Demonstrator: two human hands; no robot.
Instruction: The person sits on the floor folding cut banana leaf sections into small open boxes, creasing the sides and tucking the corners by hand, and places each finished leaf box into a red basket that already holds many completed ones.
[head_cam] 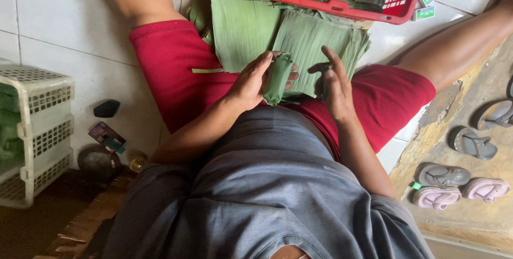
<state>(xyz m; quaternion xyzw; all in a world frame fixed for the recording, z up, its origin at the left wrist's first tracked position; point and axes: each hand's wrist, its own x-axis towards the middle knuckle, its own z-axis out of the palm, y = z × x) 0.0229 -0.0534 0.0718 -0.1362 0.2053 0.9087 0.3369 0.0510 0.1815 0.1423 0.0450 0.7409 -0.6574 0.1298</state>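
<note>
Parcel (278, 79), leaf-wrapped, is standing in my left hand (250, 83), fingers curling round it, long axis running twelve to six. My right hand (336, 85) is waiting at three o'clock, pinching something small I cannot make out, over the leaves (304, 40).

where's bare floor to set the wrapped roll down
Bare tile lies left of the red shorts, above the white crate. It is crowded ahead: leaf stack and red tray. Sandals fill the right. The left hand holds the roll.
</note>
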